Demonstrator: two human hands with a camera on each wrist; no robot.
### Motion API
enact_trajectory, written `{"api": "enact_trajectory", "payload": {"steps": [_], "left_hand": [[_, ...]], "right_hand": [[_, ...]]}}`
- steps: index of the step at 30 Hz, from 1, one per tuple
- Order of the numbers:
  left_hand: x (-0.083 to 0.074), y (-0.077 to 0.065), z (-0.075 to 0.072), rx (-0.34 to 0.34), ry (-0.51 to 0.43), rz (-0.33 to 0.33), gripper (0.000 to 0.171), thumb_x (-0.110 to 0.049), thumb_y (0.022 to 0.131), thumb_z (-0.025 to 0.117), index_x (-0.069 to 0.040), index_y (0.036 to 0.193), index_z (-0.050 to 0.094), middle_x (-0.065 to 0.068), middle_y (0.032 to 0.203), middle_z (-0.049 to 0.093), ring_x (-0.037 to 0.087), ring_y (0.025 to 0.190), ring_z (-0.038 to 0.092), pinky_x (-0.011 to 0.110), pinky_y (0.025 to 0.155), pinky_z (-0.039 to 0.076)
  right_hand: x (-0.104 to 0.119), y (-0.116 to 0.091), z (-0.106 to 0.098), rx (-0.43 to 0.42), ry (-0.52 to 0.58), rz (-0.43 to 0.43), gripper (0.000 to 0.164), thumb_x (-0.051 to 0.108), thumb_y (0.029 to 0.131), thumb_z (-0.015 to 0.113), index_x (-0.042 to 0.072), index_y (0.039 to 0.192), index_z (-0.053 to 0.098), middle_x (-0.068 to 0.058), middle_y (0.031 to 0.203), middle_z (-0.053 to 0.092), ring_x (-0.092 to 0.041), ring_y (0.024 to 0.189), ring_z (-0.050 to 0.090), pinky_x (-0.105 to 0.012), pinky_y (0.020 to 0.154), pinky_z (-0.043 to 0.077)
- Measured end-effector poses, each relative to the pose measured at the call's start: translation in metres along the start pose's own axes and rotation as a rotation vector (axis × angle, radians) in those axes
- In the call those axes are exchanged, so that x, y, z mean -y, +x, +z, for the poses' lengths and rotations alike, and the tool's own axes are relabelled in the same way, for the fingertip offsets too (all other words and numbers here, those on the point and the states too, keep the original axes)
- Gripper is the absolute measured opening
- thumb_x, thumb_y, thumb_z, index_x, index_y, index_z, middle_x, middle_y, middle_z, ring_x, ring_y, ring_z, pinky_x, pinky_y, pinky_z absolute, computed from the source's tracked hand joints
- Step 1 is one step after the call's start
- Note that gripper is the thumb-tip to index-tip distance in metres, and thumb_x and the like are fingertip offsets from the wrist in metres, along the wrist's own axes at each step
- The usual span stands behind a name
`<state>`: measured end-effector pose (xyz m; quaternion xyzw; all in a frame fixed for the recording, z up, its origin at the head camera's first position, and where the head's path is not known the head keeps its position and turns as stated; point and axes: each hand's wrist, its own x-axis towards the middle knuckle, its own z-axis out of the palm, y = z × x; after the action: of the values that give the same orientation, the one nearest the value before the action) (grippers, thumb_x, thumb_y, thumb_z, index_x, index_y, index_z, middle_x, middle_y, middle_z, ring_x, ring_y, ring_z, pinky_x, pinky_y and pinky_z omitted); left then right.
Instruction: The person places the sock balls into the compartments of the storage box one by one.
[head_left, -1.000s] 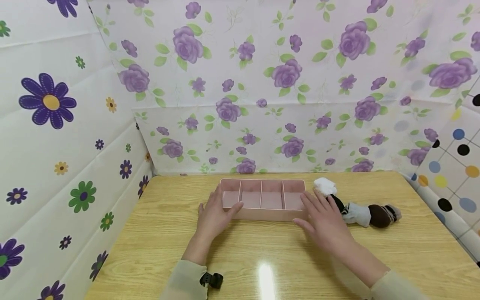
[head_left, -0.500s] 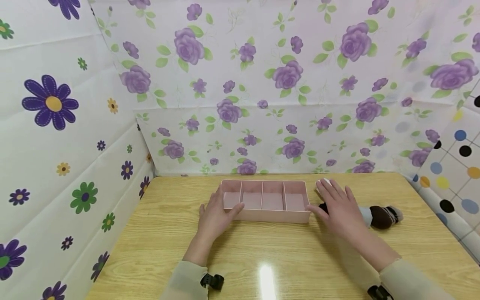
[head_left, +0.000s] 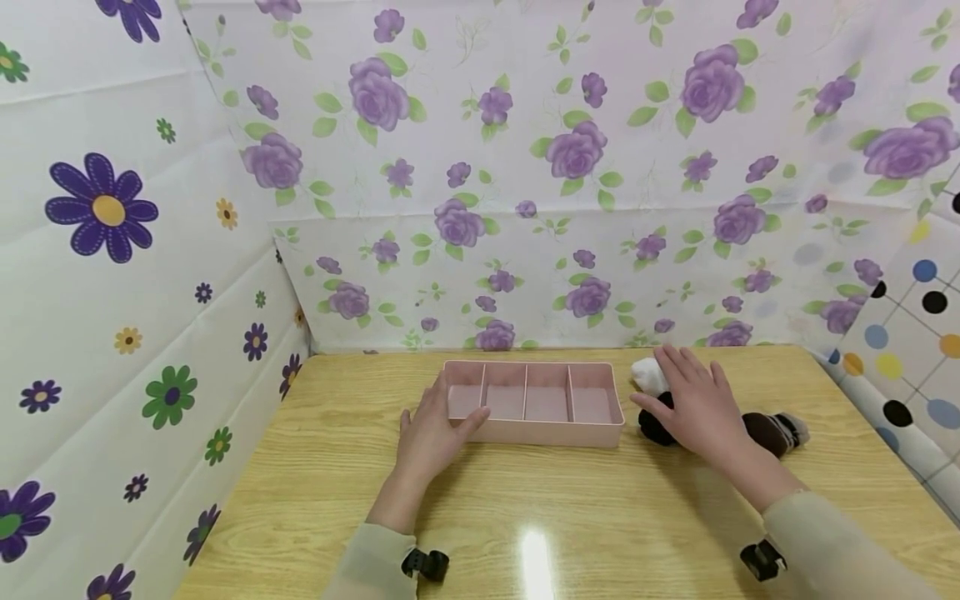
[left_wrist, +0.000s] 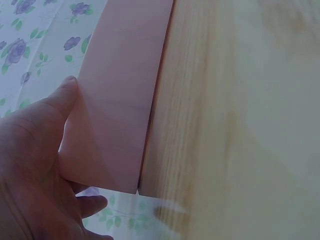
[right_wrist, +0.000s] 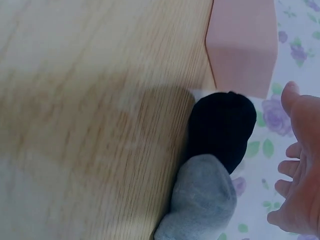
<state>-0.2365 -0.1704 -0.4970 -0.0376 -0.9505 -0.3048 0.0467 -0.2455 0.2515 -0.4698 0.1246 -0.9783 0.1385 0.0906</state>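
A pink box with several compartments (head_left: 547, 433) stands on the wooden table. My left hand (head_left: 431, 429) rests at its left end, thumb over the front rim and fingers along the side; in the left wrist view the thumb touches the rim. Right of the box lie what look like rolled socks: a white one (head_left: 648, 377), a black one (head_left: 654, 423) and a brown one with a striped end (head_left: 767, 433). Over them hovers my right hand (head_left: 701, 408), fingers extended, holding nothing. It hides a grey rolled sock (right_wrist: 202, 195), visible in the right wrist view.
Wooden tabletop (head_left: 337, 467) surrounds the box. Behind it rises a wall sheet printed with purple roses (head_left: 525, 275). Patterned sheets bound the left and right sides. A small black device (head_left: 426, 564) is strapped at each wrist.
My right hand has left the box's right end and moved right over the rolled socks. The left hand stays at the box's left end.
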Motion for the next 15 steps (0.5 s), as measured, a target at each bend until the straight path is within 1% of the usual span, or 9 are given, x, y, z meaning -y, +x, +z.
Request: {"api": "enact_trajectory", "payload": {"steps": [6, 10, 15], "left_hand": [[0.000, -0.001, 0.000, 0.004, 0.007, -0.001, 0.114, -0.077, 0.100, 0.063, -0.011, 0.179, 0.013, 0.017, 0.178, 0.033, 0.041, 0.164, 0.029, 0.080, 0.126, 0.010], [0.001, -0.001, 0.000, 0.000, 0.010, 0.002, 0.114, -0.077, 0.101, 0.062, -0.009, 0.178, 0.014, 0.017, 0.177, 0.034, 0.042, 0.164, 0.030, 0.080, 0.125, 0.011], [0.001, 0.000, 0.001, -0.004, 0.008, -0.003, 0.112, -0.075, 0.101, 0.064, -0.010, 0.178, 0.015, 0.017, 0.178, 0.033, 0.042, 0.164, 0.030, 0.080, 0.125, 0.011]], "right_hand": [[-0.009, 0.009, 0.002, 0.027, 0.004, 0.015, 0.101, 0.071, 0.109, 0.053, 0.002, 0.175, 0.022, -0.030, 0.177, 0.025, -0.052, 0.163, 0.019, -0.078, 0.127, 0.005], [-0.011, 0.014, 0.003, 0.021, 0.012, 0.027, 0.098, 0.067, 0.109, 0.056, 0.000, 0.174, 0.027, -0.030, 0.176, 0.028, -0.054, 0.161, 0.023, -0.080, 0.125, 0.008], [-0.015, 0.020, 0.005, 0.041, 0.013, 0.046, 0.093, 0.058, 0.110, 0.063, -0.003, 0.172, 0.029, -0.031, 0.175, 0.029, -0.054, 0.160, 0.025, -0.081, 0.124, 0.009]]}}
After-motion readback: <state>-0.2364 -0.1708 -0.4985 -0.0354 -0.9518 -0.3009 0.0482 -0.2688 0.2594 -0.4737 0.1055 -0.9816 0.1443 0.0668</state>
